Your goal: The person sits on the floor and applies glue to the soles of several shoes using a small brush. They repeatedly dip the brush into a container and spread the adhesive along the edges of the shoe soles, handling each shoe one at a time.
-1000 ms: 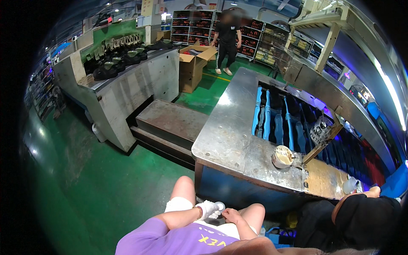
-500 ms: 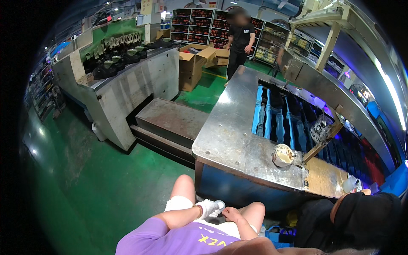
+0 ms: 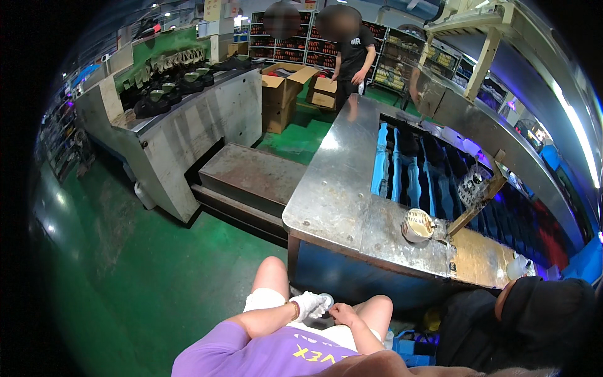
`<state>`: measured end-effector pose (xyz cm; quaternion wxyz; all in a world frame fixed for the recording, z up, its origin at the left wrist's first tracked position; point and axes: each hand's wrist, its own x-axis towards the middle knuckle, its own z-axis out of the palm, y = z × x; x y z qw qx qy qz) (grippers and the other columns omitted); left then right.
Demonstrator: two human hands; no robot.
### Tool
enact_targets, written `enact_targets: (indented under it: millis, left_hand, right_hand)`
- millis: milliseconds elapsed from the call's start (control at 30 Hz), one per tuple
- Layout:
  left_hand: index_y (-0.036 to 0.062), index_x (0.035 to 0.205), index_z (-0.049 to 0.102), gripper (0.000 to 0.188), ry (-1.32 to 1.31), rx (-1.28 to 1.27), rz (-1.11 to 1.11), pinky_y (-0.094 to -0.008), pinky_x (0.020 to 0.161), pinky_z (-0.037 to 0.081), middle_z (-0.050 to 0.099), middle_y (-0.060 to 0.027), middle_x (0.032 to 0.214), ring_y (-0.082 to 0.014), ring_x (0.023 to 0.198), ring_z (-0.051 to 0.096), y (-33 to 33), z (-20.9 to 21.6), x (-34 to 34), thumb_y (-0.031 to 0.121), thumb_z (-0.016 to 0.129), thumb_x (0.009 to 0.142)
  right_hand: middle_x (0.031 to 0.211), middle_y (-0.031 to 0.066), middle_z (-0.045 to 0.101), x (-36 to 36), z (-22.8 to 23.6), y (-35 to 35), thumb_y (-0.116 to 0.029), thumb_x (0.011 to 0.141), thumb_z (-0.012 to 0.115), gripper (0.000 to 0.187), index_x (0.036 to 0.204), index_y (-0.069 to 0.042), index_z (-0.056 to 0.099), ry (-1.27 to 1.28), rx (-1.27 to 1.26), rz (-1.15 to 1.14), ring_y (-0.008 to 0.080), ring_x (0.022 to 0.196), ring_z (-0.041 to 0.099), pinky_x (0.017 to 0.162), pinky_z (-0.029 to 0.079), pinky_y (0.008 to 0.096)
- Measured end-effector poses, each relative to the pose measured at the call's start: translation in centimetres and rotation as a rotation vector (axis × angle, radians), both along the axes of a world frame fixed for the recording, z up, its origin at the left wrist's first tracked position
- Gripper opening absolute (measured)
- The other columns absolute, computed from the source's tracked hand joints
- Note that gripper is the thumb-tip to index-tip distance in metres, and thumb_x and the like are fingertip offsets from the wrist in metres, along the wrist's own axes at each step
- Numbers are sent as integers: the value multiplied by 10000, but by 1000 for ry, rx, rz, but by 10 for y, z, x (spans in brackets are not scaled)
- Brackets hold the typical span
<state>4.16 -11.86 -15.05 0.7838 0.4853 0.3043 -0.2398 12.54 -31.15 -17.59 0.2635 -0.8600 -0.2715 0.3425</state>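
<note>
Left hand (image 3: 309,306): gloved white, held low between the thighs (image 3: 271,274), fingers wrapped round a small pale round thing (image 3: 326,300).
Right hand (image 3: 342,315): bare, bent inward just beside it; fingers kinda bunched, can't tell if anything's being pinched.
Pale round thing: held near the counter (image 3: 333,207).

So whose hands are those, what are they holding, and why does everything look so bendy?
There's no robot here, just a person using their own hands. The camera sits on the person's head and looks down, and its very wide lens makes straight edges curve.

The left hand wears a white glove and holds a small, round, pale thing, too tiny to tell what it is. The right hand is bare, its fingers curled close by.

In front is a shiny metal table with a tub on it. Farther back, on the left, dark shoes sit on a counter.
</note>
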Motion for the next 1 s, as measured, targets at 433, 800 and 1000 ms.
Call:
enact_targets:
  millis: [433,800,1000]
  left_hand:
    - [3,1075,659,200,-2,-116,3,-315,567,580,702,-117,880,-213,698,684,11,-33,-2,137,538,990]
    - [-6,1139,637,240,40,-212,-3,-334,690,599,710,-120,949,-231,809,694,11,-5,1,172,551,1004]
    - [13,1248,594,298,69,-229,-12,-366,684,591,677,-138,941,-264,802,675,19,-40,5,203,518,1031]
  right_hand:
    - [819,83,742,-4,-1,6,-282,934,671,265,948,-21,714,26,15,-18,179,748,716,700,555,331]
    - [882,151,756,-3,3,5,-308,893,640,280,963,-74,777,-107,-44,16,287,838,744,768,563,413]
    - [817,140,742,-5,13,5,-263,863,619,245,894,-62,756,-96,0,12,309,791,727,745,552,429]
